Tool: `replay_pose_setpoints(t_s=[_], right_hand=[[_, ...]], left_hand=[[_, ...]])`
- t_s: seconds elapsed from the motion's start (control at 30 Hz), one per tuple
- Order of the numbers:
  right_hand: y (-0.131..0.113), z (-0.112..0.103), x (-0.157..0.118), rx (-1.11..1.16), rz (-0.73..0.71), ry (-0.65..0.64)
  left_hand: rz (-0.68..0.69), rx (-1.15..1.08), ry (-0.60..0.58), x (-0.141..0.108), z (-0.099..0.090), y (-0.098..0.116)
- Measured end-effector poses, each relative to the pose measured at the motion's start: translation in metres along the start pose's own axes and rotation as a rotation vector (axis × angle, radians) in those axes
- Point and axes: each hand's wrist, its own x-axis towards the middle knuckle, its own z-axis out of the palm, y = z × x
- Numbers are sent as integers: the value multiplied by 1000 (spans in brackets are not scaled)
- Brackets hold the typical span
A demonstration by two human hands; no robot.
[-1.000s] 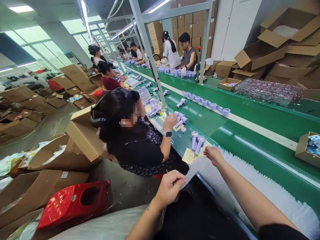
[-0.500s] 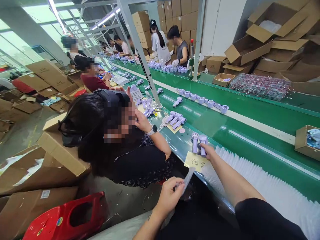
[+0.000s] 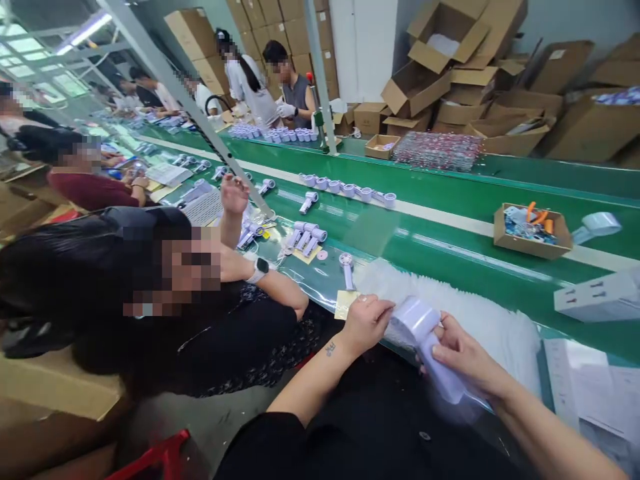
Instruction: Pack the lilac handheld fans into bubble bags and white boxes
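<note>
In my right hand point(image 3: 460, 350) is a lilac handheld fan point(image 3: 417, 327), gripped by the handle and tilted, with its round head toward my left. Thin clear film, a plastic bag point(image 3: 463, 408), shows blurred around the handle's lower end. My left hand point(image 3: 367, 320) is closed in a pinch beside the fan head, seemingly on the bag's edge; its fingertips are partly hidden. Another lilac fan point(image 3: 346, 270) lies on the bench just beyond my left hand, by a yellow paper note point(image 3: 344, 305). Behind both hands spreads a row of clear plastic bags point(image 3: 480, 313).
A co-worker point(image 3: 150, 300) sits close on my left, arms raised. Beyond the bench runs a green conveyor point(image 3: 440, 240) carrying a line of lilac fans point(image 3: 350, 191). A cardboard tray of tools point(image 3: 530, 243) and a white box point(image 3: 597, 297) stand right. A metal post point(image 3: 190, 107) rises at left.
My right hand has lifted one fan off the bench and brought it toward me. My left hand has come up to the fan's head. The view has swung to the right.
</note>
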Motion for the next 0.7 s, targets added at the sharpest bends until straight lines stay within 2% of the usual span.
replay_pose_setpoints(t_s=[0.1,0.2,0.27,0.37,0.43,0.5,0.63,0.7], right_hand=[[9,-19,-15,12,-11,25],[8,-37,-30,-20,-20,39],[4,-48,-42,-53,-25,90],[4,-58,-57,-56,1,245],[8,-62,-65,-40,13,344],[12,-62,-71,-22,0,414],[19,-52,-78,75,-23,483],[21,-46,-80,147,-53,519]], left_hand=[[39,-189,-165,16,18,13],[-18,-416,-289,29,35,24],[-112,-548,-268,36,47,31],[-200,-637,-149,42,62,43],[-120,-587,-121,43,68,51],[34,-491,-103,41,71,58],[363,-299,16,38,73,68],[474,-246,58,42,76,75]])
